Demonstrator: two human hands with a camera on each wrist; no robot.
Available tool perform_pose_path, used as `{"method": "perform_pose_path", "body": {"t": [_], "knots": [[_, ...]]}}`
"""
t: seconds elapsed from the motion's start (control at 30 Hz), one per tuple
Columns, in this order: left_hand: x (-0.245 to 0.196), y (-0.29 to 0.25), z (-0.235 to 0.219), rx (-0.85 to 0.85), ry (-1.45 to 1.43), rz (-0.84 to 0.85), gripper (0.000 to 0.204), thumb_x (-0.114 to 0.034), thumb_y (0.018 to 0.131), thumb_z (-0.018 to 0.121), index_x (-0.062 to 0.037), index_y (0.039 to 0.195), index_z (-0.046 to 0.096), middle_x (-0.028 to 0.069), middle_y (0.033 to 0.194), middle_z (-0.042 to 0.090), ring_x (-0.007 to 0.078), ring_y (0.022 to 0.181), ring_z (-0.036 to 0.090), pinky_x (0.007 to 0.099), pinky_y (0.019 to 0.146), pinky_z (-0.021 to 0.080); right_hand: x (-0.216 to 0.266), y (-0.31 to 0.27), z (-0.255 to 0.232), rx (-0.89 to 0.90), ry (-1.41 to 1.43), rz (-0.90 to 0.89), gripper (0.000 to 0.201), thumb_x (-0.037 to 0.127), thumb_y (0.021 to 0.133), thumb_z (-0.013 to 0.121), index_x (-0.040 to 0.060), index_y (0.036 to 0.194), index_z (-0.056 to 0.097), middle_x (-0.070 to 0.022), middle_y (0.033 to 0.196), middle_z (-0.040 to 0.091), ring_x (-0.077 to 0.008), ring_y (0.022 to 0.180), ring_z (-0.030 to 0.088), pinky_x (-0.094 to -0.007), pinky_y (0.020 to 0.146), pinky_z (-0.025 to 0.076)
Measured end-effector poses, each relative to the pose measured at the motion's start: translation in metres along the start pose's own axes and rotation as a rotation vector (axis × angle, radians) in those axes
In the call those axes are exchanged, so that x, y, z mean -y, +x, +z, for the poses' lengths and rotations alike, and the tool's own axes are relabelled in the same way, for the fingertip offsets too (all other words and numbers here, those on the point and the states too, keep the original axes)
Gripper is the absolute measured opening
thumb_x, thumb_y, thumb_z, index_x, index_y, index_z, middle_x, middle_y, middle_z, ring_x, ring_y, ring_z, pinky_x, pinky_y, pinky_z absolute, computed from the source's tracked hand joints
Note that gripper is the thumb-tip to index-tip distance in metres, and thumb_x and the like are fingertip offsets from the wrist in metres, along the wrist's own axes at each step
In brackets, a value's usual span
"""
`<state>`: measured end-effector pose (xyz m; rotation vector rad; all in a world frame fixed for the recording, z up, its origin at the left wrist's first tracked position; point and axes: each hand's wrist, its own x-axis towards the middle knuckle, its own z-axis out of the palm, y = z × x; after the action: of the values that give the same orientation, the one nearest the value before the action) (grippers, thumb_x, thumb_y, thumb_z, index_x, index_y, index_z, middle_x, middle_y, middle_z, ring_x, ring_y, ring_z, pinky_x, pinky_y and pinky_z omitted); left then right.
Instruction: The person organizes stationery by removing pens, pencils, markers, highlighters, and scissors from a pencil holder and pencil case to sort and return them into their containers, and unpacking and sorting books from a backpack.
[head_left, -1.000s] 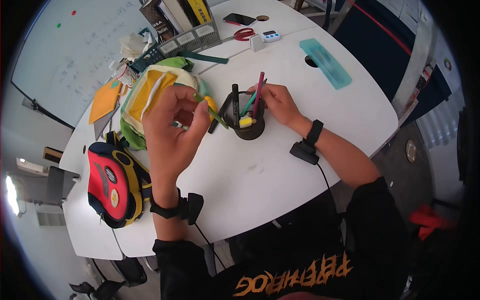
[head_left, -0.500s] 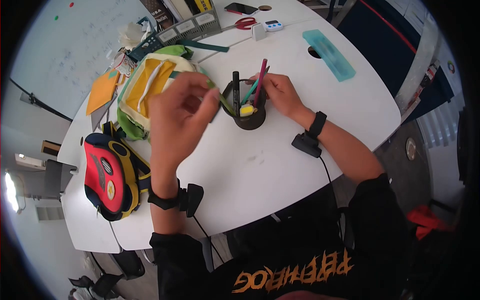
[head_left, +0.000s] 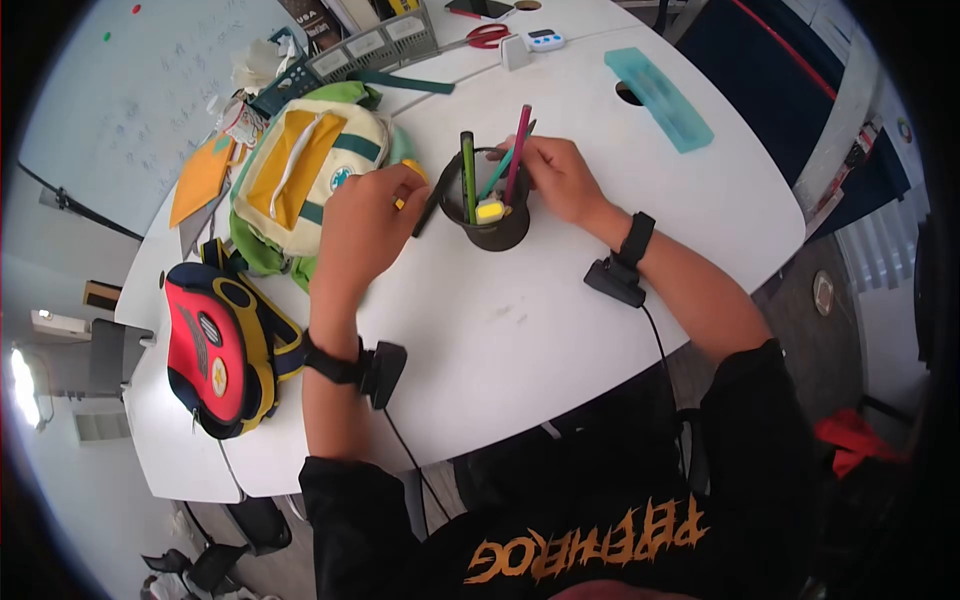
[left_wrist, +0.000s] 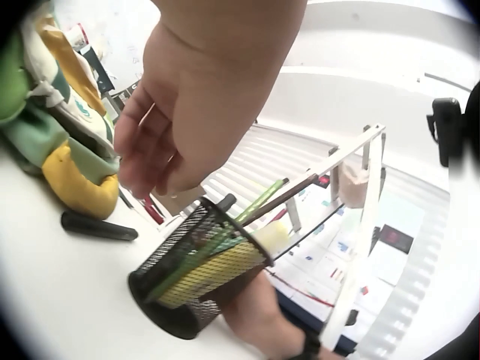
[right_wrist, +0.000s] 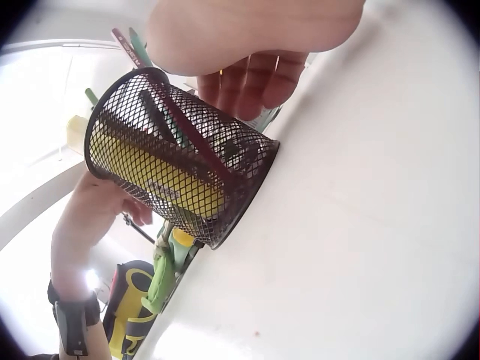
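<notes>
A black mesh pen holder (head_left: 497,236) stands on the white table with a green pencil (head_left: 469,180), a pink pencil (head_left: 519,150), a teal pencil and a yellow highlighter inside. My right hand (head_left: 565,180) grips its rim on the right side; the right wrist view shows fingers (right_wrist: 251,88) lying along the far side of the mesh. Just left of the holder, my left hand (head_left: 365,225) hovers with loosely bent fingers and nothing in them. A black marker (left_wrist: 97,225) lies on the table below that hand, beside the yellow part (left_wrist: 79,184) of a bag.
The green and cream bag (head_left: 310,180) sits behind my left hand, with a red and navy backpack (head_left: 215,350) nearer me. A teal pencil case (head_left: 660,100) lies at the right. Red scissors (head_left: 488,37), a small timer (head_left: 543,40) and a grey book rack (head_left: 375,50) stand farther back.
The left hand has let go of the green pencil, which now stands in the pen holder, and has drawn back left and down toward the black marker. The right hand stays at the holder.
</notes>
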<state>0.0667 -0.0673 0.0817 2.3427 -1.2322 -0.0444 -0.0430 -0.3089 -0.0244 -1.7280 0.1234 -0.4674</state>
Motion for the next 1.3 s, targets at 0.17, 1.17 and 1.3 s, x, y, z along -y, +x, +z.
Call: {"method": "perform_pose_path", "body": {"t": [0.17,1.17,1.3], "knots": [[0.013,0.006,0.024,0.104,0.213,-0.04,0.016,-0.023,0.085,0.081,-0.0103,0.095,0.081,0.0109,0.085,0.078,0.0337,0.085,0.075,0.0467,0.076,0.059,0.005,0.001,0.005,-0.084,0.0,-0.105,0.038,0.024,0.113,0.05,0.0001,0.089,0.068,-0.0039,0.068,0.063,-0.0093,0.061,0.061,-0.0287,0.06,0.051],[-0.049,-0.012,-0.023,-0.181,-0.322,-0.01,0.025,-0.018,0.103,0.075,0.0012,0.118,0.072,0.0029,0.088,0.074,0.0048,0.078,0.066,0.0213,0.069,0.052,0.003,-0.002,0.007,-0.05,0.022,-0.087,0.037,0.026,0.112,0.052,0.0016,0.091,0.07,-0.002,0.07,0.065,-0.0086,0.063,0.061,-0.0282,0.059,0.048],[-0.044,-0.005,-0.018,-0.178,-0.316,0.002,0.026,-0.021,0.105,0.072,0.0001,0.119,0.073,0.0034,0.086,0.074,0.0054,0.076,0.065,0.0214,0.068,0.051,0.0,0.005,0.002,-0.048,-0.003,-0.077,0.037,0.026,0.112,0.053,0.0017,0.089,0.07,-0.002,0.071,0.065,-0.0091,0.064,0.063,-0.0285,0.059,0.049]]}}
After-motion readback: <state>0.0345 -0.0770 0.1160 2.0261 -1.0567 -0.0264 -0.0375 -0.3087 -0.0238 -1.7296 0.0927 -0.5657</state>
